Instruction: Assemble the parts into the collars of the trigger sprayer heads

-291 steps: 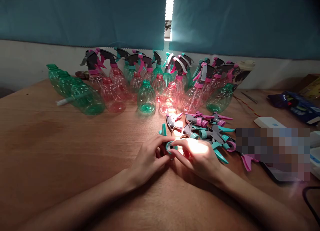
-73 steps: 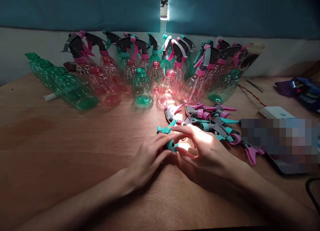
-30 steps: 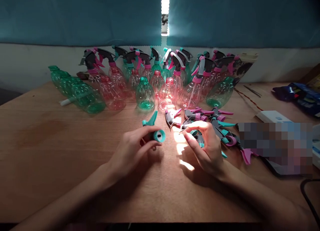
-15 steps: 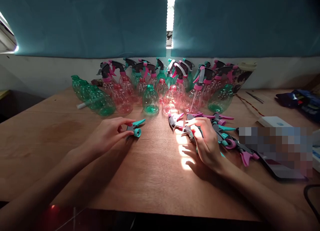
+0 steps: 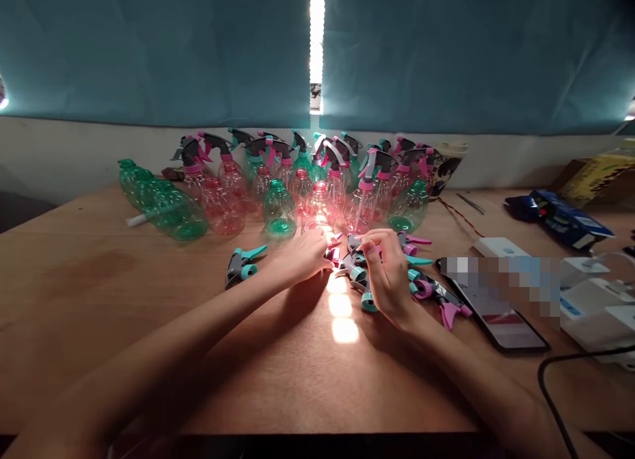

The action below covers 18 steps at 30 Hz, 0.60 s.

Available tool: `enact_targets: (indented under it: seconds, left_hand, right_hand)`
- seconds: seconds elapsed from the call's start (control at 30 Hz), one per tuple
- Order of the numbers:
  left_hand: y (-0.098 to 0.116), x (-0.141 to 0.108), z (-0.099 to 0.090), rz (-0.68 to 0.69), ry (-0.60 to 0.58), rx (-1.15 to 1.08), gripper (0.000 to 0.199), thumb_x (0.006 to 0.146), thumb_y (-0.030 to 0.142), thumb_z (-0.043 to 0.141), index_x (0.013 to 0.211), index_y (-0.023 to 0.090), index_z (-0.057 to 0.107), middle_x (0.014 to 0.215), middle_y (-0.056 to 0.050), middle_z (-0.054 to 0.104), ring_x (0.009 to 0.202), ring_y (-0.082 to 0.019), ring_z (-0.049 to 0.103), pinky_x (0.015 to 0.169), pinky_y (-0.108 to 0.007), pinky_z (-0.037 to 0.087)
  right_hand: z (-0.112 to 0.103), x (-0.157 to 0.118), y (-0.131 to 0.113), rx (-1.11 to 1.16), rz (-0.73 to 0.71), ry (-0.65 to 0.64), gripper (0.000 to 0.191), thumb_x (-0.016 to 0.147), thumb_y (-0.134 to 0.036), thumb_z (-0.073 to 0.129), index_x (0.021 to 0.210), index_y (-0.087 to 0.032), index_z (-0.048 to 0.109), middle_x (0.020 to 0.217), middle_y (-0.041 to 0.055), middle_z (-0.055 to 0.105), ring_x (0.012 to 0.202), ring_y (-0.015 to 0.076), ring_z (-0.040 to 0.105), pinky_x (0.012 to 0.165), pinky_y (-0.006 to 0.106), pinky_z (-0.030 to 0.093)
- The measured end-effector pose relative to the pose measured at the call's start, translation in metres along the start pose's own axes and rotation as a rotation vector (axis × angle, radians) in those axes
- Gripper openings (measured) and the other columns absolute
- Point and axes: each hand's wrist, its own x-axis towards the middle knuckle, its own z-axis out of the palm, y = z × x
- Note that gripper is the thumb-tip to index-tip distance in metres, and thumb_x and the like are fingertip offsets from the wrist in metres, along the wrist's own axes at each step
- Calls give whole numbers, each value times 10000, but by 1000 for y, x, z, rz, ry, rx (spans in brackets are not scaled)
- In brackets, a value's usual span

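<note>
My left hand [image 5: 308, 257] has its fingers closed on a pink-and-black spray trigger head [image 5: 335, 255], mostly hidden and lit by a bright streak. My right hand [image 5: 389, 274] hovers over a pile of loose trigger heads [image 5: 368, 300], thumb and curled fingers together; whatever is between them cannot be made out. To the left of my left hand, a teal-and-black trigger head [image 5: 241, 268] lies alone on the wooden table [image 5: 278, 386]. Just behind the hands stand an uncapped green bottle [image 5: 280, 211] and an uncapped pink bottle [image 5: 320, 204].
Several bottles with trigger heads fitted [image 5: 285, 171] crowd the back of the table. Green bottles [image 5: 183, 214] stand at the left. A phone [image 5: 506, 327], white chargers [image 5: 590, 307], a black cable [image 5: 546, 379] and a blue packet [image 5: 565, 217] lie right. A patterned cup [image 5: 449, 168] leans behind.
My left hand let go of the teal trigger head, leaving it on the table, and moved right to a pink one. My right hand stays over the pile. The view has turned right.
</note>
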Motion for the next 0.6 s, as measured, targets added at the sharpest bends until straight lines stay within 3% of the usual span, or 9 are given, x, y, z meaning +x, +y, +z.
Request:
enact_targets:
  seconds: [0.1,0.2,0.33,0.47,0.6]
  left_hand:
    - [-1,12,6,26,0,-2,137,692,209,728,794,156,654,812,-42,596,816,-215,555,716,-287,413]
    - [0,8,5,22,47,-25,111,705,212,718,774,162,646,820,-25,571,795,-192,542,711,-275,413]
    - [7,-20,-3,-59,191,-71,149,769,213,663,897,153,618,890,-27,530,741,-162,521,660,-261,421]
    - [18,-57,-4,-115,322,-186,205,776,136,650,971,164,592,836,10,505,654,-122,488,621,-234,410]
    - [26,-86,2,-120,328,-352,197,750,108,673,915,172,585,807,28,494,609,-101,463,566,-209,393]
  right_hand:
    - [1,-1,-2,1,9,-27,232,961,-338,366,833,-204,506,876,51,554,873,205,519,803,367,410]
    - [0,-2,-4,6,15,-59,228,960,-326,363,839,-204,513,863,46,560,861,200,523,796,357,406]
    - [0,-2,-5,13,30,-84,214,952,-318,376,816,-203,493,769,23,551,743,178,531,705,312,416]
    - [5,-6,-5,39,28,-145,203,951,-275,366,799,-206,481,639,-20,530,567,139,521,576,259,414]
    - [10,-14,-13,50,-16,-253,211,934,-296,407,806,-195,541,659,6,600,550,147,560,544,259,430]
